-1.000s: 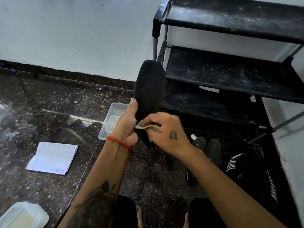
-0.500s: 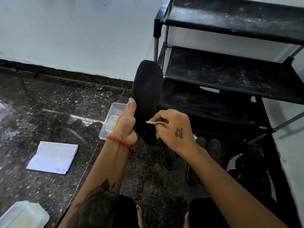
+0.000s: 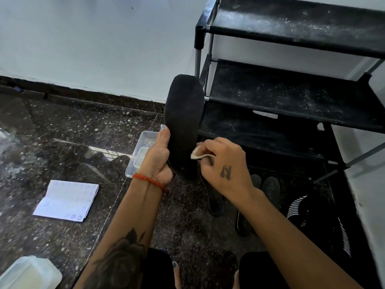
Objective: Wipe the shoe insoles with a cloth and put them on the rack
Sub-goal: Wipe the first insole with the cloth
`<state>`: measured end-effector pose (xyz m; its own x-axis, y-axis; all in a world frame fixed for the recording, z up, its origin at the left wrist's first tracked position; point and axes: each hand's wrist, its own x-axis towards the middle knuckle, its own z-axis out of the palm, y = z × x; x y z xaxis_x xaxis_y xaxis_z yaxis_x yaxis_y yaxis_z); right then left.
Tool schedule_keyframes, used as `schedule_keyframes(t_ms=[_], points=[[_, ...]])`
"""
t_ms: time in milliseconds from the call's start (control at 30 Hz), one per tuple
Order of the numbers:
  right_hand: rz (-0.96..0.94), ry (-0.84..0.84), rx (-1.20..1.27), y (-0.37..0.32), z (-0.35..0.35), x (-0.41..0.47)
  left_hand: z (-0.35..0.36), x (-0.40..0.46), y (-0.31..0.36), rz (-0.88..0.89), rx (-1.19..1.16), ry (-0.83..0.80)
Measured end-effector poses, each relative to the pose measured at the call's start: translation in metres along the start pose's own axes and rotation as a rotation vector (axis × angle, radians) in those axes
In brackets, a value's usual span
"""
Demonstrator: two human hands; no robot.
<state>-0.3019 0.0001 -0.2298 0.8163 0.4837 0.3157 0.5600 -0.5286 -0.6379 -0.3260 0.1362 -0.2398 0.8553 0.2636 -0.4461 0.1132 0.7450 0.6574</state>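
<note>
- The left hand [image 3: 158, 157] is holding a black insole [image 3: 184, 122] upright, toe end pointing up, with its grip wrapped round the lower, heel part and the thumb lying along the insole's left edge.
- The right hand [image 3: 225, 163] is pinching a small white cloth [image 3: 198, 154] in a narrow grip and pressing it against the insole's right edge, just above the heel.
- The held insole is sitting in the air in front of the left front post of the black rack [image 3: 291, 94], level with its lower shelves and not resting on any of them.
- The rack's fabric shelves are showing pale dusty specks.
- More dark insoles [image 3: 270, 184] are lying on the floor [image 3: 62, 126] below the right wrist, in front of the rack's bottom shelf; how many I cannot tell.
- A clear plastic box [image 3: 143, 151] is sitting on the floor just behind the left hand.
- A folded white paper [image 3: 66, 200] is lying on the floor to the left of the left forearm.
- A pale plastic container [image 3: 29, 274] is showing at the bottom left corner.
- A red thread band [image 3: 150, 181] is circling the left wrist.
</note>
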Motion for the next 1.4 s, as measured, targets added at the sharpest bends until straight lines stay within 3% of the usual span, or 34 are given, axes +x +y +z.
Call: schedule_keyframes(t_ms=[133, 367, 467, 567, 633, 700, 767, 933, 1033, 1200, 1400], points=[[-0.121, -0.214, 0.149, -0.015, 0.007, -0.006, -0.001, 0.000, -0.001, -0.060, -0.009, -0.017], [-0.159, -0.373, -0.086, -0.007, -0.001, -0.002, -0.004, 0.003, -0.003, -0.074, -0.016, -0.020], [-0.055, -0.213, -0.181, 0.002, -0.007, 0.000, -0.003, 0.003, -0.001, -0.058, 0.004, -0.018], [0.012, 0.049, 0.035, 0.000, -0.006, 0.004, -0.002, 0.003, -0.002, -0.031, 0.012, 0.003], [-0.057, -0.055, 0.097, -0.007, -0.001, 0.001, -0.001, 0.004, -0.004, -0.018, 0.006, 0.014], [-0.148, -0.206, 0.021, -0.012, 0.006, -0.005, -0.001, 0.004, -0.005, -0.009, 0.006, 0.037], [-0.156, -0.252, -0.068, -0.010, 0.010, -0.006, -0.003, 0.004, -0.005, 0.007, 0.012, 0.056], [-0.036, -0.151, -0.244, 0.004, 0.002, 0.001, 0.001, -0.001, -0.003, -0.019, 0.026, 0.011], [-0.015, 0.028, -0.143, 0.001, -0.001, 0.001, 0.003, -0.001, -0.002, -0.016, 0.027, 0.015], [-0.196, -0.156, -0.038, -0.013, 0.012, -0.007, 0.001, 0.000, -0.002, -0.017, 0.022, 0.051], [-0.117, -0.162, -0.218, 0.000, 0.013, -0.003, 0.001, -0.001, -0.004, 0.021, 0.009, 0.034]])
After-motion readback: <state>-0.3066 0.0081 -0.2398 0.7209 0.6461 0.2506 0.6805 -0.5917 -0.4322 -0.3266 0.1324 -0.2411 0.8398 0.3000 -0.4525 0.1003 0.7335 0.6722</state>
